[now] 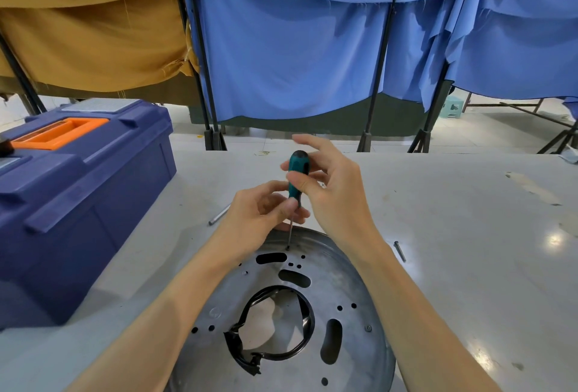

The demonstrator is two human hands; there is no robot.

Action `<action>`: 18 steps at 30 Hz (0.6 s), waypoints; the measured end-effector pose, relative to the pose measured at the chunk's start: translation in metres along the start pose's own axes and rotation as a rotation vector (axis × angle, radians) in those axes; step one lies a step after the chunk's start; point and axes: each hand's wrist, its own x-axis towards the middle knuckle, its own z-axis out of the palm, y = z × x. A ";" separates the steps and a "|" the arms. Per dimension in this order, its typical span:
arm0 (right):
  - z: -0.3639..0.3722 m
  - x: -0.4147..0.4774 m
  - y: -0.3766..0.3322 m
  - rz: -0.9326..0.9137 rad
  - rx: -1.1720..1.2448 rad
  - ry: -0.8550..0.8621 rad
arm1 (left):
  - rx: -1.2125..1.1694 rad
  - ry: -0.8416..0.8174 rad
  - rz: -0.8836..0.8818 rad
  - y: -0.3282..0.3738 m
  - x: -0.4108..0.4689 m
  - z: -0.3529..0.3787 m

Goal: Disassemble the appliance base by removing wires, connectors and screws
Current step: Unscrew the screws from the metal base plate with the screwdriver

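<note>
A round grey metal appliance base [344,291] with slots and small holes lies on the white table in front of me. Black wire [308,329] loops around its central opening. A screwdriver with a teal and black handle [297,172] stands upright, its thin shaft tip in a screw [287,248] near the base's far rim. My right hand [328,185] pinches the handle with thumb and fingers. My left hand [262,207] pinches the lower end of the handle where the shaft begins. Another screw [369,328] sits in the base at the right.
A dark blue toolbox [78,204] with an orange handle stands on the table at the left. A loose long screw [400,251] lies right of the base, and a metal rod [219,215] lies left of my hands. Blue and tan curtains on stands hang behind the table.
</note>
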 end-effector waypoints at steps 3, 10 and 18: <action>0.001 0.000 0.000 0.005 0.033 -0.017 | -0.004 0.015 -0.018 -0.002 0.001 0.001; 0.000 0.002 0.000 -0.026 -0.069 0.041 | 0.032 0.008 -0.004 0.000 -0.001 0.001; 0.002 -0.001 -0.002 -0.059 -0.087 -0.013 | 0.074 0.037 -0.008 0.003 -0.002 -0.001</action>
